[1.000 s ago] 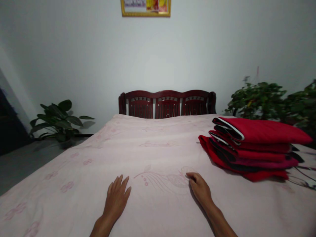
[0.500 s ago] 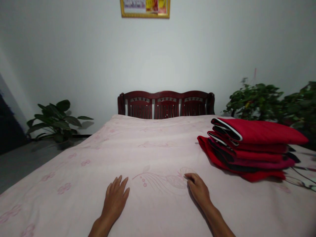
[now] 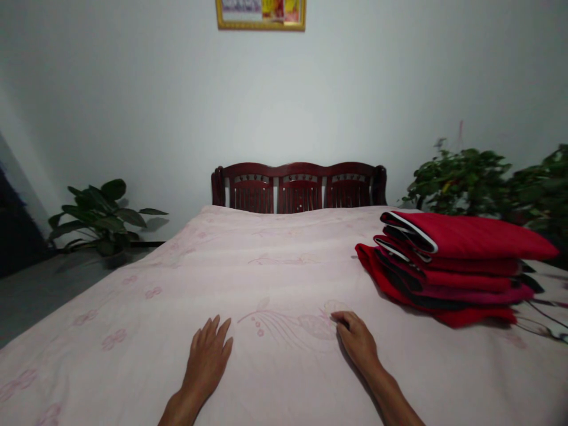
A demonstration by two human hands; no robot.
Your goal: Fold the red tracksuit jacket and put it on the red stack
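A pale pink bedsheet [image 3: 284,378] with stitched pink flowers spreads out in front of me. My left hand [image 3: 208,352] lies palm down on it, fingers stretched and a little apart, holding nothing. To the right, my right hand [image 3: 357,337] rests on the sheet by a stitched flower, its fingers curled in and close together. I see no object in it, and the sheet around it is not bunched. Beyond that hand, on the right side of the bed, sits a stack of folded red and dark clothes [image 3: 470,278]; neither hand touches it.
A dark red wooden backrest [image 3: 299,186] stands at the far end, against a pale wall. Leafy plants [image 3: 465,180] are at the right, and a potted plant [image 3: 104,219] is on the floor at the left. Thin cords [image 3: 541,319] lie beside the clothes. A gold-framed picture [image 3: 261,25] hangs above.
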